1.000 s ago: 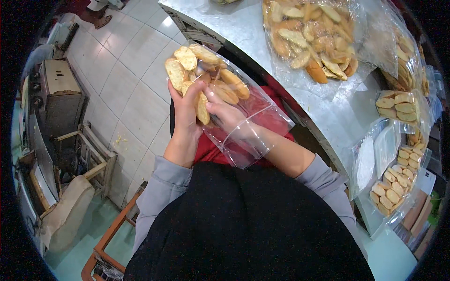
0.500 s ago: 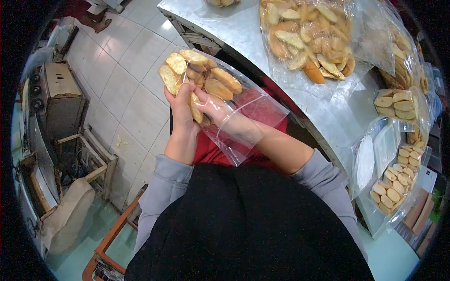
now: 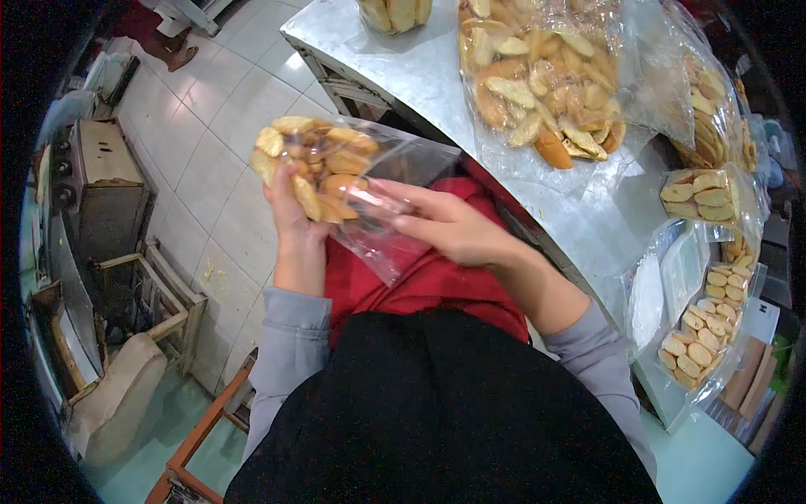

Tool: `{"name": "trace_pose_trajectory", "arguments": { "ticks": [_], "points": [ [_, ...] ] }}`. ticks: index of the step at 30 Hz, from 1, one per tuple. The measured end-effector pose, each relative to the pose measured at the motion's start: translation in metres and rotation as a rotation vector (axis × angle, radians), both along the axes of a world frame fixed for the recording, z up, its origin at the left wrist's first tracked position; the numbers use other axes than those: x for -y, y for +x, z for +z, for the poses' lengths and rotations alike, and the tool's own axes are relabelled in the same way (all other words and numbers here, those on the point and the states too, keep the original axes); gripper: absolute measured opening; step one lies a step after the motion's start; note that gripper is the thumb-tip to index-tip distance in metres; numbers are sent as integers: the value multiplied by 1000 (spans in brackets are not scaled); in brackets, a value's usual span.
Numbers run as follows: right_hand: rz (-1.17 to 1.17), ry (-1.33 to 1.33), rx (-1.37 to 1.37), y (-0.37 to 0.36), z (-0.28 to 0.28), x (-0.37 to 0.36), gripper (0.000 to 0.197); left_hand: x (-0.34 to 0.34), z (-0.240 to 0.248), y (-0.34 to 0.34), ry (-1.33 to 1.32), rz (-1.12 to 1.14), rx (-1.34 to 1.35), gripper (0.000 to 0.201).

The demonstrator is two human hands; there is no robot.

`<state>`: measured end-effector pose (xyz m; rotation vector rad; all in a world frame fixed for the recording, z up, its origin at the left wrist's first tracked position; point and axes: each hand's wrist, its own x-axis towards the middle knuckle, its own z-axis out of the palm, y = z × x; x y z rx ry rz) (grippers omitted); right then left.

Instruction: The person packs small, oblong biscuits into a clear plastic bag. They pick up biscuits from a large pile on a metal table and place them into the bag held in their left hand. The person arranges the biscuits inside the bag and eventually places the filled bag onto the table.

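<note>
A clear plastic bag (image 3: 395, 160) partly filled with golden toasted bread slices (image 3: 344, 161) is held in front of me, above my lap. My left hand (image 3: 294, 206) is closed around its filled end from below, with some fingers hidden behind the slices. My right hand (image 3: 453, 223) is at the looser, unfilled part of the bag. Its fingers are stretched and apart, somewhat blurred, and lie against the plastic over the slices' edge.
A metal table (image 3: 579, 227) at right bears a large bag of bread slices (image 3: 546, 92), smaller filled packs (image 3: 705, 195) and a pack of round slices (image 3: 701, 336). Another pack (image 3: 395, 13) stands at its far edge. Wooden frames (image 3: 168, 294) stand at left on the tiled floor.
My right hand has come out of the bag and is now outside it. The bag and my left hand have shifted a little left and down.
</note>
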<state>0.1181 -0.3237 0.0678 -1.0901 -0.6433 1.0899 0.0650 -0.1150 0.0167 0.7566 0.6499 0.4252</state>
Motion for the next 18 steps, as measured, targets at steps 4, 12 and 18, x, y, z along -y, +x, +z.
{"name": "trace_pose_trajectory", "arguments": {
  "ticks": [4, 12, 18],
  "points": [
    [92, -221, 95, 49, 37, 77, 38, -30, 10, -16, -65, 55, 8, 45],
    [-902, -907, 1299, 192, 10, 169, 26, -57, 3, -36, -70, 164, -23, 45],
    [-561, -1565, 1631, 267, 24, 106, 21, -59, -6, -42, -108, 183, -33, 47]
  ]
}}
